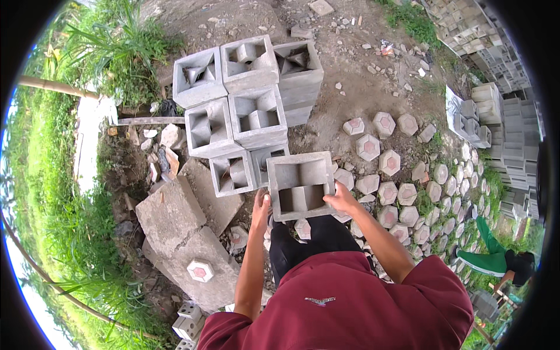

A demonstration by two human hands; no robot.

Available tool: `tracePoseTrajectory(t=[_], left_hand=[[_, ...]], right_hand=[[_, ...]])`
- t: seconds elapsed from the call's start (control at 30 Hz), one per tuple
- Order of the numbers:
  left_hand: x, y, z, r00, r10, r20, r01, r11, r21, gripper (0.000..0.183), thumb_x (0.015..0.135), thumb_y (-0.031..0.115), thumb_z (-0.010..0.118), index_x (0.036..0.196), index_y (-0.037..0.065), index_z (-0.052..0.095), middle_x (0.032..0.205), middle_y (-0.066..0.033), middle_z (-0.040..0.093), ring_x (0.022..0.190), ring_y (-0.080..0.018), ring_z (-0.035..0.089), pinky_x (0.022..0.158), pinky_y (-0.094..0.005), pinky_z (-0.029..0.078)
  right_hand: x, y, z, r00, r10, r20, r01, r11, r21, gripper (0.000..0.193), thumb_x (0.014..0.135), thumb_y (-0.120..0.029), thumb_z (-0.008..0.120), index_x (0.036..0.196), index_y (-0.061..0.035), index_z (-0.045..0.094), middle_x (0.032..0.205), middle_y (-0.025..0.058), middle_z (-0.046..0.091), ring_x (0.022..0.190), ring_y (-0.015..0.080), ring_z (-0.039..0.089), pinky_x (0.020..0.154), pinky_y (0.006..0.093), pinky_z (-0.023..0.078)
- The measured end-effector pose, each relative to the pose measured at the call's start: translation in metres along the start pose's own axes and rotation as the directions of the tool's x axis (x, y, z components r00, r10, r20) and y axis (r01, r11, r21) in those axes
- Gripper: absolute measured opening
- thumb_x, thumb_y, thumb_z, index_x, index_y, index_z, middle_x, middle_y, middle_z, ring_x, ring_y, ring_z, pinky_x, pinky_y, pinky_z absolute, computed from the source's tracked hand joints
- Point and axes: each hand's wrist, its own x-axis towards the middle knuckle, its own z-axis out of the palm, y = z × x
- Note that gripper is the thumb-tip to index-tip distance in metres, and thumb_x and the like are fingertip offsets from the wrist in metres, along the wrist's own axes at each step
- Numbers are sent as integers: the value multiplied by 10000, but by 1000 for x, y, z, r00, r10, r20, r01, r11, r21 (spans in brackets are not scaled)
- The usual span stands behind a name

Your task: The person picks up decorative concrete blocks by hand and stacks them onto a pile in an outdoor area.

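Note:
A square grey concrete vent block [298, 175], with hollow openings and an inner divider, is held up in front of my legs. My left hand [261, 205] is closed against its lower left side, thumb up and the fingers partly hidden. On the opposite side, my right hand [341, 199] grips the lower right edge with the thumb over the rim. Just beyond the held block stand several similar blocks [256, 114], grouped close together in rows. The held block overlaps the nearest of them in view, and I cannot tell whether they touch.
Many hexagonal pavers [388, 162] with reddish centres cover the ground to the right. Broken concrete slabs [175, 216] lie at left, one bearing a hexagonal paver [200, 270]. More blocks [513, 134] are stacked far right. A person in green trousers [487, 251] is at the right edge.

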Motion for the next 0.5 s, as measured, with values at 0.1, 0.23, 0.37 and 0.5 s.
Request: tracePoseTrajectory(t=[0.1,0.23,0.37,0.5], left_hand=[[-6,34,39,990,87,111,-104,981,162,821,791,357,730,1440,21,356,1361,-151,493,1258,-251,455,1039,-372,353],[-31,51,79,997,-16,77,22,997,-79,760,671,81,719,1379,29,448,1214,-104,574,1087,-221,544,922,-368,441],[-60,96,116,994,-80,73,86,993,-80,744,649,53,679,1362,32,468,1170,-88,581,1042,-230,547,884,-369,456],[-54,121,130,981,6,196,5,999,-53,739,642,61,691,1349,30,476,1161,-87,582,1038,-215,536,892,-350,436]], right_hand=[[-30,-27,-23,1000,-15,-15,13,996,-84,603,718,-180,659,1266,19,504,1084,244,644,1010,359,628,875,406,481],[-54,-31,-47,989,-49,-136,33,992,-119,619,718,-217,647,1265,34,500,1083,279,632,1029,408,611,878,416,478],[-102,-87,-91,984,-73,-163,51,990,-135,642,761,-303,668,1267,52,493,1098,273,630,1052,394,608,895,422,466],[-102,-68,-107,985,53,-164,66,760,647,714,882,-484,587,1370,12,426,1337,178,506,1250,287,459,1028,394,354]])
